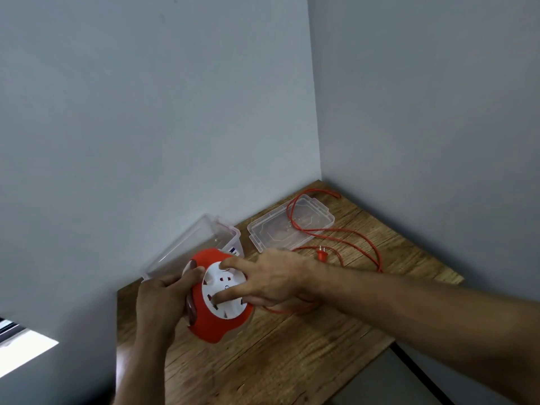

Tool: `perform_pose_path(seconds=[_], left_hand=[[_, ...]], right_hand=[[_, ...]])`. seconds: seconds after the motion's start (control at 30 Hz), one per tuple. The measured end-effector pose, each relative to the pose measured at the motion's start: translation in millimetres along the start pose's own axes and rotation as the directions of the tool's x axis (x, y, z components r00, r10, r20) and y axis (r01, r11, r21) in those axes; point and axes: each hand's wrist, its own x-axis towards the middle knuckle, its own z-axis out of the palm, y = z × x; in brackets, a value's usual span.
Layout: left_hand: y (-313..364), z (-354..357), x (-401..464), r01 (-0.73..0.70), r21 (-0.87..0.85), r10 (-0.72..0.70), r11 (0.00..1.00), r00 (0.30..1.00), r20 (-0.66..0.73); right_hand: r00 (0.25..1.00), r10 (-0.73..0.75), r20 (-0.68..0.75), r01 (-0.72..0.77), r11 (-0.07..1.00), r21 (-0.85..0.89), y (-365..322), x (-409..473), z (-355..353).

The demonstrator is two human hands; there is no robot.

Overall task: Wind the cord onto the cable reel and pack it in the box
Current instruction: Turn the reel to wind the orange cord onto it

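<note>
A red cable reel (216, 325) with a white socket face is held above the wooden table (292, 346). My left hand (163, 299) grips its left rim, thumb on the front edge. My right hand (271, 279) lies across the white face with fingers curled onto it. The orange cord (362, 244) trails loose from under my right hand, over the table and across the clear lid (271, 229), ending in an orange plug (321, 254). The clear plastic box (201, 238) stands open behind the reel against the wall.
Grey walls meet in a corner behind the table. The table's right edge drops to a grey floor with a dark strip (418, 372). A bright window sill (23, 352) shows at the lower left.
</note>
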Motion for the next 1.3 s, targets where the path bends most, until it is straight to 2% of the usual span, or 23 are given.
perform_pose_path(seconds=[0.13,0.27,0.4,0.53,0.57,0.6,0.63,0.7,0.77,0.8,0.83,0.87,0.93,1.0,1.03,1.07,1.1,1.13,1.17,1.2,1.23,1.3], left_hand=[[-2,2,0,0.009,-0.01,-0.01,1.0,0.999,-0.043],[-7,2,-1,0.007,-0.041,-0.012,0.999,0.995,-0.1],[-7,5,-6,-0.033,-0.033,0.028,0.999,0.989,-0.144],[-8,12,-16,-0.142,0.024,0.144,0.99,0.97,-0.196],[-9,13,-19,-0.184,0.054,0.191,0.981,0.958,-0.211],[-10,14,-21,-0.219,0.087,0.233,0.972,0.944,-0.232],[-10,16,-23,-0.251,0.124,0.275,0.96,0.928,-0.253],[-12,20,-28,-0.29,0.183,0.334,0.939,0.898,-0.286],[-13,24,-32,-0.315,0.203,0.365,0.927,0.884,-0.291],[-13,26,-33,-0.332,0.209,0.382,0.92,0.878,-0.287],[-12,26,-34,-0.347,0.219,0.399,0.912,0.871,-0.285],[-13,27,-34,-0.351,0.223,0.406,0.909,0.866,-0.292],[-13,26,-31,-0.317,0.181,0.362,0.931,0.867,-0.343],[-13,25,-28,-0.243,0.082,0.255,0.967,0.883,-0.395],[-14,24,-26,-0.202,0.026,0.195,0.979,0.895,-0.402],[-15,23,-24,-0.161,-0.029,0.137,0.987,0.908,-0.395],[-16,21,-22,-0.119,-0.088,0.077,0.989,0.923,-0.376],[-17,19,-19,-0.077,-0.139,0.024,0.987,0.936,-0.35],[-18,15,-16,-0.041,-0.179,-0.018,0.983,0.949,-0.316],[-19,12,-13,-0.011,-0.195,-0.044,0.981,0.96,-0.278],[-21,8,-10,0.01,-0.193,-0.055,0.981,0.971,-0.233],[-23,2,-3,0.034,-0.168,-0.06,0.985,0.987,-0.152]], right_hand=[[0.992,0.078,-0.099,-0.081,0.996,-0.03,-5,10,6],[0.977,0.204,-0.07,-0.187,0.963,0.194,-11,15,10],[0.947,0.314,-0.058,-0.277,0.899,0.34,-21,23,14],[0.871,0.465,-0.16,-0.372,0.835,0.407,-35,35,27],[0.825,0.544,-0.155,-0.415,0.768,0.488,-37,36,30],[0.764,0.636,-0.107,-0.46,0.653,0.601,-39,37,32],[0.699,0.715,-0.015,-0.489,0.493,0.72,-42,38,32],[0.586,0.774,0.242,-0.465,0.077,0.882,-49,44,32],[0.49,0.723,0.487,-0.391,-0.318,0.864,-55,52,28],[0.449,0.681,0.579,-0.365,-0.451,0.814,-56,55,25],[0.424,0.639,0.642,-0.344,-0.542,0.766,-56,55,22],[0.431,0.607,0.668,-0.318,-0.591,0.742,-55,53,20],[0.502,0.583,0.639,-0.233,-0.62,0.749,-52,47,15],[0.537,0.635,0.555,-0.184,-0.554,0.812,-48,40,12],[0.527,0.715,0.459,-0.204,-0.418,0.885,-45,37,13],[0.519,0.802,0.295,-0.267,-0.176,0.947,-41,32,17],[0.553,0.829,0.079,-0.34,0.139,0.93,-36,26,22],[0.649,0.753,-0.11,-0.371,0.439,0.818,-29,19,26],[0.779,0.593,-0.205,-0.343,0.676,0.652,-21,13,29],[0.893,0.405,-0.197,-0.275,0.837,0.473,-13,8,29],[0.96,0.244,-0.136,-0.19,0.928,0.322,-6,4,27],[0.998,0.031,-0.054,-0.024,0.991,0.135,5,-1,22]])
